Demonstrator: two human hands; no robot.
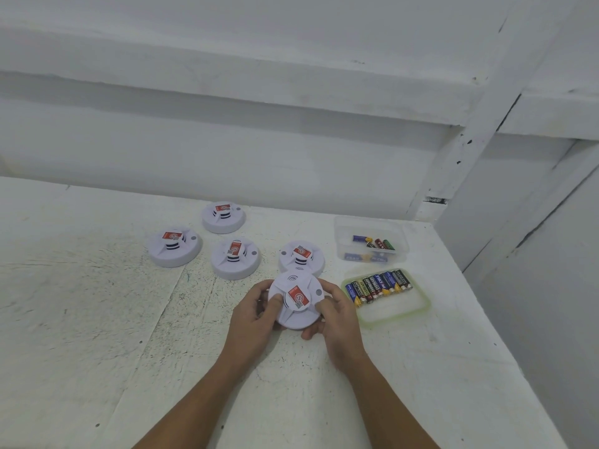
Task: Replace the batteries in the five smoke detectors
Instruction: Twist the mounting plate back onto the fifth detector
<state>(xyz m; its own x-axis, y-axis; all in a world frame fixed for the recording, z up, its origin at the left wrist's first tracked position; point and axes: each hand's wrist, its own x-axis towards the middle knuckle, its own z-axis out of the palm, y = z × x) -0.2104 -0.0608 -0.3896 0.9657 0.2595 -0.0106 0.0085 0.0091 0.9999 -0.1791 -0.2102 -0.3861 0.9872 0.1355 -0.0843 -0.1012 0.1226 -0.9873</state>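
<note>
The person holds one smoke detector at the middle of the desk, with its red-labelled raised centre turned up toward the camera. The left grip, a bare hand, curls round the detector's rim at 9 o'clock, and its thumb lies on the white face beside the raised centre. The right grip curls round the rim at 3 o'clock, its thumb pressing near the lower corner of the label and its fingers tucked beneath the body. Whether the underside touches the desk cannot be told.

Four more detectors lie flat on the desk, labels up. The nearest detector sits at 12 o'clock from the held one, its edge just behind it. The middle detector lies at 11 o'clock, the left detector at 10 o'clock, and the far detector lies beyond them, close to the wall.

At 3 o'clock, just beside the right grip, a green-rimmed lid carries a row of batteries lying side by side. At 1 o'clock a clear tub holds a few loose batteries.
</note>
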